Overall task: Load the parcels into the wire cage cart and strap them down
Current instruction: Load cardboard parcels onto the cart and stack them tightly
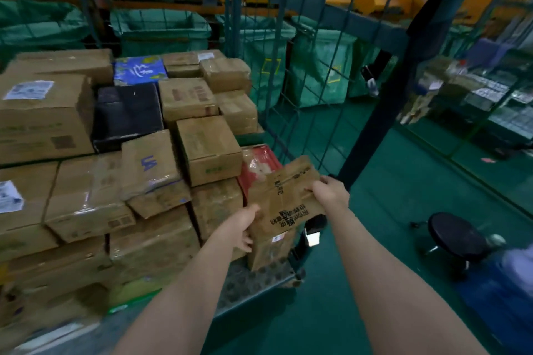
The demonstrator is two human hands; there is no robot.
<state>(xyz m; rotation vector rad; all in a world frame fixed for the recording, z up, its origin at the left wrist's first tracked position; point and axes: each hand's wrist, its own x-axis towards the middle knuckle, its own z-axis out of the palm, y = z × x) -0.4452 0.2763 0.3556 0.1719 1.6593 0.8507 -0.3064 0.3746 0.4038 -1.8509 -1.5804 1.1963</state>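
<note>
I hold a brown cardboard parcel (284, 204) with black print at the front right corner of the wire cage cart (305, 72). My left hand (245, 228) grips its near left edge and my right hand (331, 192) grips its right edge. The parcel stands tilted on the cart's perforated metal floor (253, 282), beside a red box (258, 166). Several stacked cardboard boxes (207, 147), a black box (127, 114) and a blue one (140, 69) fill the cart to the left and behind. No strap is visible.
Green fabric bins (161, 29) stand behind the cage mesh. A black round stool (455, 235) sits on the green floor at the right, next to something blue (501, 291). More caged shelving (496, 95) stands at the far right.
</note>
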